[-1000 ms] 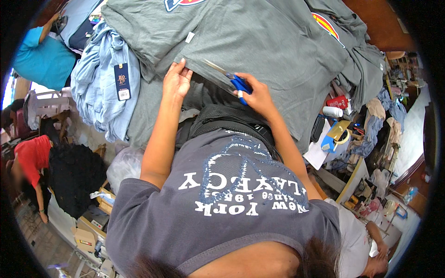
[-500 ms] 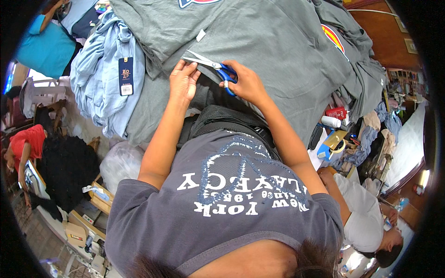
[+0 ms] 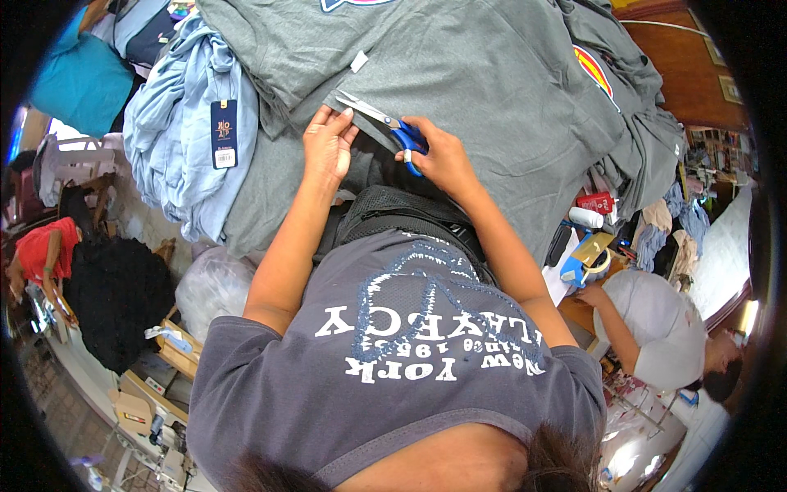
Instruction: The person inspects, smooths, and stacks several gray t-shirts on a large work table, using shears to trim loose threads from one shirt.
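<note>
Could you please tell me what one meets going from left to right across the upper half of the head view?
Teal cloth → light blue garments with a dark hang tag → left hand → blue-handled scissors → right hand → grey shirts.

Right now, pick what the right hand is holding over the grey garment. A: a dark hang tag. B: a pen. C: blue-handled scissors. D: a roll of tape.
C: the right hand grips the blue-handled scissors, blades open and pointing toward the left hand, which presses on the grey garment.
</note>
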A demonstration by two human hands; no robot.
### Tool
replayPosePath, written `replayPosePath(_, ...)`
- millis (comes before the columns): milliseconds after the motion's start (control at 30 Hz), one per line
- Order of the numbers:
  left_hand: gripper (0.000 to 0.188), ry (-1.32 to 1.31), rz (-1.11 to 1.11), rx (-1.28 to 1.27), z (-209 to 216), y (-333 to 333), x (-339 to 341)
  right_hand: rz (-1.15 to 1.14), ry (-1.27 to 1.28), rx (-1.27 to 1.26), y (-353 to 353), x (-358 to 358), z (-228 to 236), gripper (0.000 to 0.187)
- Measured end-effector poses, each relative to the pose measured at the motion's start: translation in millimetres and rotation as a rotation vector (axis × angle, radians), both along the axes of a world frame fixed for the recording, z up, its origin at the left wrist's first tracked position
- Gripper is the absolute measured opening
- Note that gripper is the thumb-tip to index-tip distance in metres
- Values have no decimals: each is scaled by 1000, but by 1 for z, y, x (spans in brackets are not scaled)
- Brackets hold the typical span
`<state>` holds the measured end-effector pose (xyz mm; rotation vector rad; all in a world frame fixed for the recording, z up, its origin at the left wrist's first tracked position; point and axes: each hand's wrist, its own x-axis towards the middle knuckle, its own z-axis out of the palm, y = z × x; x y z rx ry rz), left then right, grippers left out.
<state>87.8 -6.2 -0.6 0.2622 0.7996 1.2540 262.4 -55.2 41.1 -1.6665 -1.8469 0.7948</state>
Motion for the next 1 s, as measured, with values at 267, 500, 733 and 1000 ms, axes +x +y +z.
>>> replayPosePath(267,20,40,-15,14,-1,0,-1,17,-40,0,19,-16,10,53)
replayPosePath(500,20,61,-9,14,2,0,1,4,23,-56,13,-8,1,51)
replayPosePath(733,17,92,14,53,1,0,3,-18,-40,-15,23,-21,12,51)
replayPosePath(1000,19,136,1,69,-5,0,1,12,23,-39,26,-16,5,49)
